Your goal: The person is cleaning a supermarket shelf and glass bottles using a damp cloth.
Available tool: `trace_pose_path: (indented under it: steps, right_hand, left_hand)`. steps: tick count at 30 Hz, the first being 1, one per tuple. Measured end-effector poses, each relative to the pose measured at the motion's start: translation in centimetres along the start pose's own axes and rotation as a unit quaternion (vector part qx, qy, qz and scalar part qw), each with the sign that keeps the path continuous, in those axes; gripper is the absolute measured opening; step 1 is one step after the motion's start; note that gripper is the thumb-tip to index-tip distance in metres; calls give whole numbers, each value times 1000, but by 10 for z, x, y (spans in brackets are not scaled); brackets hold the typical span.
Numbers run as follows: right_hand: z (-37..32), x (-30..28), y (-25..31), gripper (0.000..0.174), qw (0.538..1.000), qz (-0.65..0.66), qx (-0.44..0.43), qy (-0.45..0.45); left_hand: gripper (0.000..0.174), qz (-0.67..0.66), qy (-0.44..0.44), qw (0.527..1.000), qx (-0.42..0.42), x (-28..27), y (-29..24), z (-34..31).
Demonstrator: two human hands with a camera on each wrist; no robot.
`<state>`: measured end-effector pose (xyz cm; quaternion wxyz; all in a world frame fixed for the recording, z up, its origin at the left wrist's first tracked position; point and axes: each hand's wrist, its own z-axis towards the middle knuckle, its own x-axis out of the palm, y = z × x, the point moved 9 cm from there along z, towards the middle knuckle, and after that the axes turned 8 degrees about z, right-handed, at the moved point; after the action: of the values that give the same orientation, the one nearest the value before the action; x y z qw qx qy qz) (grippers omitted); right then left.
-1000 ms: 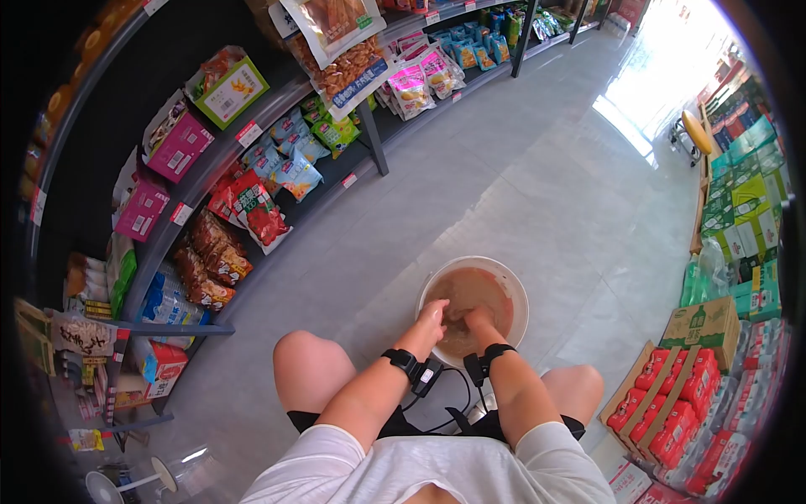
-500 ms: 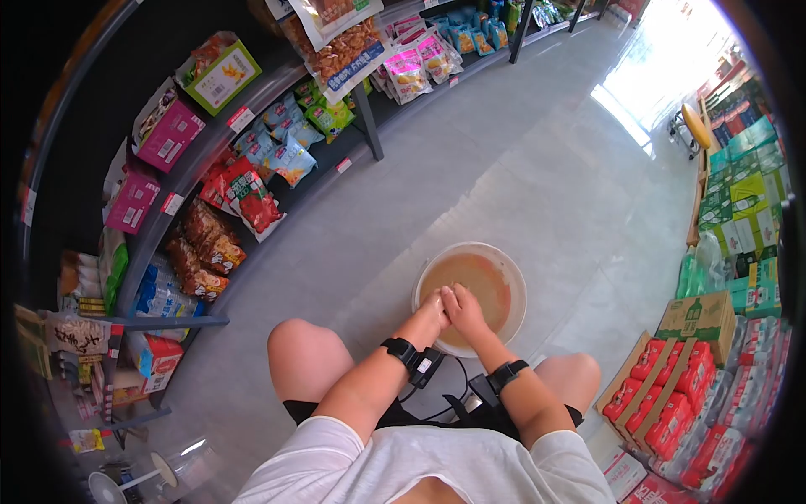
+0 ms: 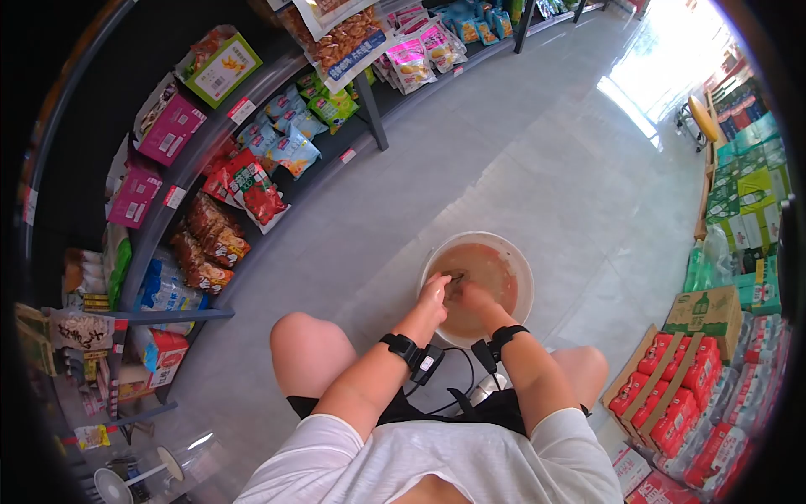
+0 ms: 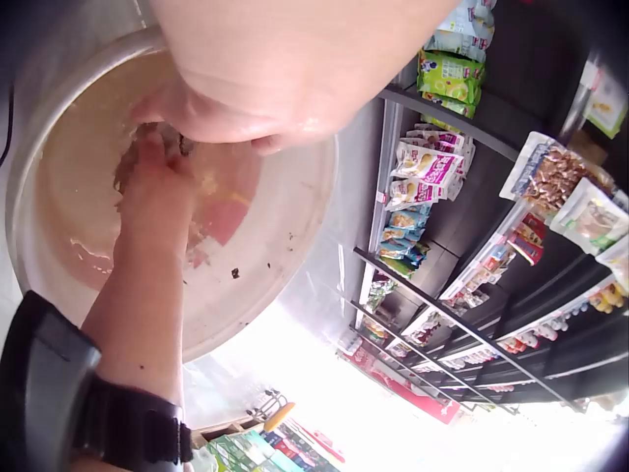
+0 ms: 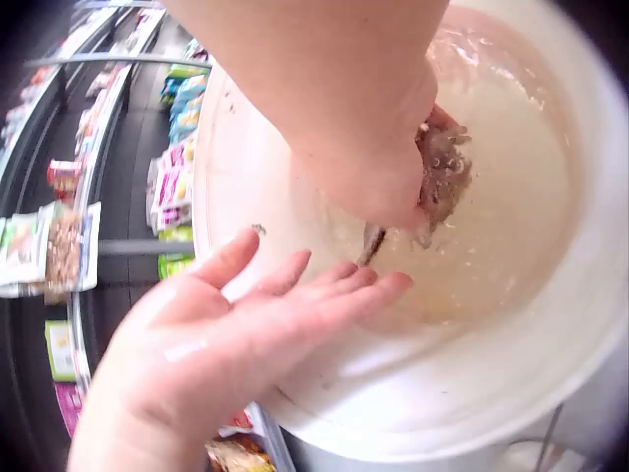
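Observation:
A white bucket (image 3: 525, 294) holds murky brown water. My right hand (image 3: 476, 301) reaches down into it, fingers curled round a wet grey-brown clump (image 5: 448, 177); what the clump is, I cannot tell. In the left wrist view the right hand (image 4: 157, 192) grips the same clump (image 4: 128, 169) at the water. Close to its left, my left hand (image 3: 433, 297) hovers over the bucket's near-left part, palm turned up and fingers extended in the right wrist view (image 5: 246, 334). A thin dark piece (image 5: 371, 244) hangs below the right hand, near the left fingertips.
Shelves with snack bags (image 3: 256, 191) and boxes (image 3: 170, 130) curve along the left. Red drink packs (image 3: 672, 382) and a carton (image 3: 703, 312) stand at the right. Knees flank the bucket on the grey floor (image 3: 495, 168). Cables hang by the wrists.
The hands were clasped together above the water half a second ago. Now they are apart, the right one lower in the bucket around the clump, the left one opened beside it.

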<state>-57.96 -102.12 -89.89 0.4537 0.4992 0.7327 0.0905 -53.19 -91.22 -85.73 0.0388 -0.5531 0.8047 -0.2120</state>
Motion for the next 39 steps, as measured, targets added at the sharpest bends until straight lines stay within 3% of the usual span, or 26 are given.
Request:
trace_pose_path:
  steps: [1,4,5,7,8,10,11,14,16,19,20,23,24,27,30,33,34,37,39]
  right_hand:
    - [0,17,7,43,997,-41,-28,65]
    - [-3,4,-27,41,988,-107,115,5]
    - [0,6,-38,39,988,28,154,-8]
    - [11,21,-68,35,929,292,224,-35]
    - [10,23,-62,32,887,419,195,-28]
    - [-27,-5,5,26,752,647,123,-14]
    - [-37,-15,23,22,770,630,99,-8]
    - [-68,-38,73,15,816,579,6,-4]
    - [-93,-51,103,15,832,549,-81,-31]
    - [-92,-55,101,21,897,398,-140,-131]
    - [-93,-61,101,28,926,260,-172,-214]
    - [-94,-77,106,34,939,113,-166,-280]
    - [-87,-76,100,40,955,66,-116,-266]
    - [-64,-79,64,46,969,82,-22,-233]
    - [-37,-74,28,46,976,93,12,-196]
    - [-20,-73,-9,57,955,182,92,-216]
    - [-27,-87,-9,51,944,161,57,-283]
    - [-13,-67,-32,43,956,129,110,-239]
    - [11,-20,-29,38,990,52,49,-118]
  left_hand:
    - [72,11,-2,1000,-6,-1,2,0]
    - [74,18,22,1000,-12,-4,14,17]
    - [75,16,35,999,-11,-5,19,26]
    - [62,-27,55,998,-22,2,20,20]
    - [55,-32,53,998,-27,5,19,18]
    - [43,-23,38,998,-34,6,19,21]
    - [39,-11,22,999,-38,4,18,22]
    - [34,-99,151,983,-36,24,13,27]
    - [36,-98,381,919,-27,38,8,24]
    - [33,-91,311,946,-26,38,22,39]
    - [30,-123,303,944,-33,41,23,40]
    - [22,-196,223,954,-43,38,27,39]
    - [20,-203,162,965,-40,31,29,36]
    - [17,-134,129,982,-21,19,22,25]
    - [31,-116,124,985,-15,18,13,16]
    - [43,-93,104,990,30,11,-2,9]
    - [49,-84,97,991,26,12,-5,6]
    - [65,-51,80,995,22,11,-8,4]
    - [72,-20,77,996,33,11,-9,7]
